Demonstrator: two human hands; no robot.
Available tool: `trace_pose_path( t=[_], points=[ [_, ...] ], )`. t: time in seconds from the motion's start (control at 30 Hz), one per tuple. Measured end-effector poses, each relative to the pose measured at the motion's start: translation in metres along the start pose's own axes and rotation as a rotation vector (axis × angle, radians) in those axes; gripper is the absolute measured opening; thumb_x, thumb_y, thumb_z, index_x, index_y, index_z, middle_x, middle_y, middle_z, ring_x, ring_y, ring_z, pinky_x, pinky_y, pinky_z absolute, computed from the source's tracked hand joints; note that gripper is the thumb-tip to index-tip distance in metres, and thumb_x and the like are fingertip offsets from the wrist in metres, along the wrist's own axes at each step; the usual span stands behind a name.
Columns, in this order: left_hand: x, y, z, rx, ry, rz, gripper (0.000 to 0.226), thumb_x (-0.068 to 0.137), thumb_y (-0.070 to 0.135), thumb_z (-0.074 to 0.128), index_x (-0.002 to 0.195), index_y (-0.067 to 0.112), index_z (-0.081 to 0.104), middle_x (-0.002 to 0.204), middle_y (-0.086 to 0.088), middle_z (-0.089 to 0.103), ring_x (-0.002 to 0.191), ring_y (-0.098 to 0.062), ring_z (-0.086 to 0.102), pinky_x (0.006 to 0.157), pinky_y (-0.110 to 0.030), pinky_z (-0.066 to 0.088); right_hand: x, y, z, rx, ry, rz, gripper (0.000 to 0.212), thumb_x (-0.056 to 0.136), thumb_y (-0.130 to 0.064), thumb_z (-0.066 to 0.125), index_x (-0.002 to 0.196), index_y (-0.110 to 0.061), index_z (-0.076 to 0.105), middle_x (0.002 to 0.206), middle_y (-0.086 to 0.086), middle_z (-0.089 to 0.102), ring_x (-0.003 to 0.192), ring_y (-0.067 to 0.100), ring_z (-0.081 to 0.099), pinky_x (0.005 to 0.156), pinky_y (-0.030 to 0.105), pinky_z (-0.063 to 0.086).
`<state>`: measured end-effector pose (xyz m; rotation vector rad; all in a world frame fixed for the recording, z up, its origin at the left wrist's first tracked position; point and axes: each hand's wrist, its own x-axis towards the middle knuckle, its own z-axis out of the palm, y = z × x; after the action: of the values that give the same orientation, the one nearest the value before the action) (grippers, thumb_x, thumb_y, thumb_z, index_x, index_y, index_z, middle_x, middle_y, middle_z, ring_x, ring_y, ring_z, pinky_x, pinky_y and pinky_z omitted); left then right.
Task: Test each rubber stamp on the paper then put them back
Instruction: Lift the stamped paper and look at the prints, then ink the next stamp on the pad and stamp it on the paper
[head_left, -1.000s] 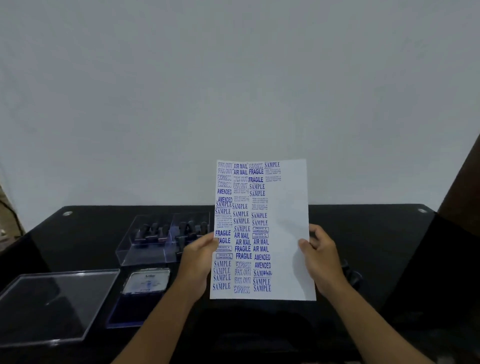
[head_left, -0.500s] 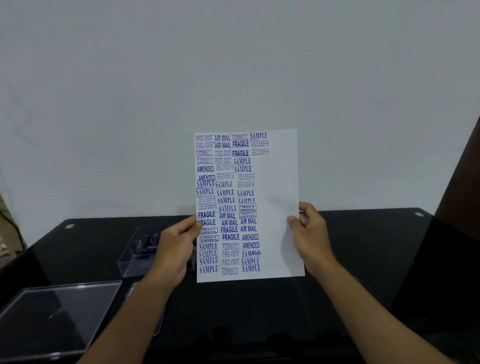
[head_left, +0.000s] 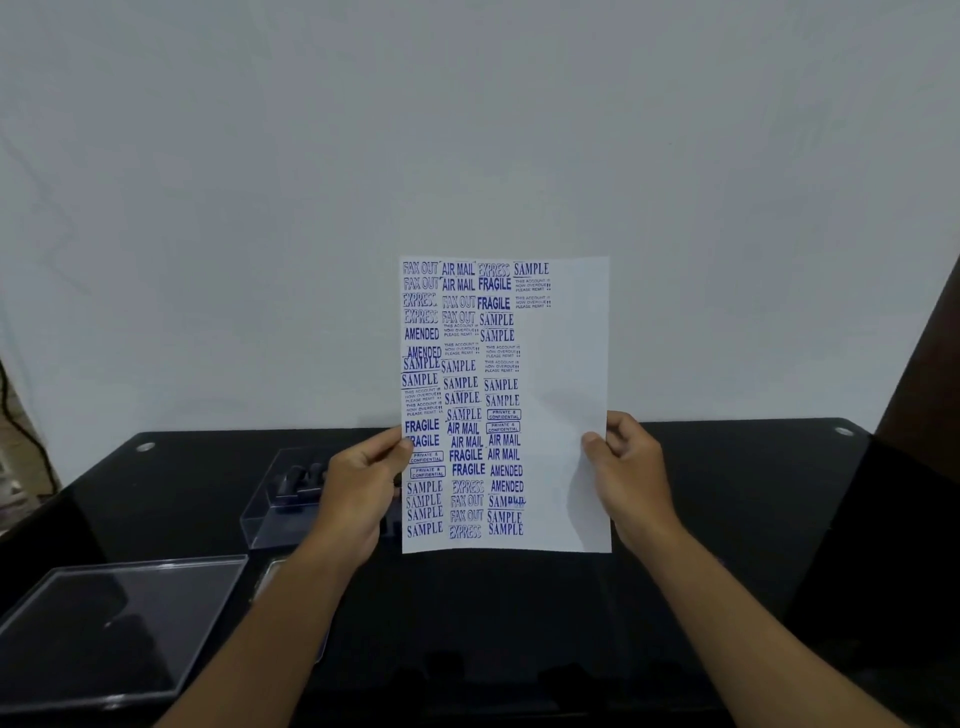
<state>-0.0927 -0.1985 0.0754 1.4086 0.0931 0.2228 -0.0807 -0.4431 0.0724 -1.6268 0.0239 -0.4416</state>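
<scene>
A white sheet of paper (head_left: 563, 374) stands upright in front of me, above the black table (head_left: 727, 499). Blue stamp prints such as SAMPLE, FRAGILE and AIR MAIL fill its left two thirds; the right strip is blank. My left hand (head_left: 358, 493) pinches the sheet's left edge and my right hand (head_left: 631, 473) pinches its right edge. Behind my left hand a clear plastic box (head_left: 275, 514) holds dark rubber stamps (head_left: 298, 480), partly hidden by the hand and paper.
A clear flat lid (head_left: 114, 623) lies at the table's front left. A sliver of the ink pad (head_left: 267, 577) shows beside my left forearm. A white wall rises behind the table, and a dark panel stands at the right.
Both hands have lifted the paper from low over the table to upright before the wall. My view tilted with it, and my left arm now hides most of the ink pad.
</scene>
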Motion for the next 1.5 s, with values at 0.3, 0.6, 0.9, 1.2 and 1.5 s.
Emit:
trace_pose_path(
  t=[0.3,0.6,0.9,1.2,1.5],
  points=[
    [0.001,-0.042,-0.009,0.146,0.101,-0.024,0.023,0.086,0.004,0.068,0.107,0.012,0.068,0.093,-0.002,0.073,0.082,-0.013,0.070,0.060,-0.018,0.053,-0.009,0.042,-0.009,-0.130,-0.029,0.147,0.016,0.092,-0.008,0.060,0.092,-0.022,0.068,0.089,-0.006,0.074,0.087,0.016,0.070,0.085,0.041,0.056],
    [-0.009,-0.116,-0.021,0.632,0.092,-0.080,0.018,0.078,0.014,0.079,0.095,0.011,0.073,0.084,-0.001,0.073,0.072,-0.007,0.065,0.063,-0.016,0.048,-0.032,0.104,-0.013,-0.494,-0.095,0.264,0.008,0.085,-0.010,0.069,0.088,-0.017,0.069,0.086,-0.005,0.071,0.086,0.015,0.067,0.081,0.032,0.052],
    [-0.013,-0.142,-0.018,0.812,0.057,-0.056,0.018,0.076,0.017,0.078,0.093,0.012,0.074,0.067,0.012,0.064,0.064,0.004,0.059,0.060,-0.007,0.040,-0.036,0.138,-0.012,-0.708,-0.071,0.311,0.012,0.081,-0.020,0.067,0.080,-0.030,0.060,0.083,-0.010,0.068,0.095,0.022,0.061,0.094,0.042,0.044],
    [-0.007,-0.155,-0.020,0.849,0.075,-0.054,0.033,0.075,0.022,0.081,0.103,0.011,0.068,0.086,0.004,0.065,0.075,-0.006,0.059,0.060,-0.009,0.035,-0.033,0.156,-0.012,-0.831,-0.097,0.284,0.030,0.083,-0.026,0.062,0.112,-0.025,0.068,0.124,0.003,0.056,0.116,0.027,0.048,0.097,0.042,0.034],
    [-0.001,-0.146,-0.024,0.910,0.018,0.016,0.014,0.094,0.022,0.057,0.100,0.014,0.067,0.093,0.002,0.068,0.079,-0.007,0.058,0.069,-0.017,0.038,-0.040,0.135,0.002,-0.812,-0.031,0.236,0.031,0.085,-0.041,0.058,0.113,-0.027,0.059,0.120,-0.002,0.050,0.117,0.020,0.043,0.101,0.040,0.027]
  ],
)
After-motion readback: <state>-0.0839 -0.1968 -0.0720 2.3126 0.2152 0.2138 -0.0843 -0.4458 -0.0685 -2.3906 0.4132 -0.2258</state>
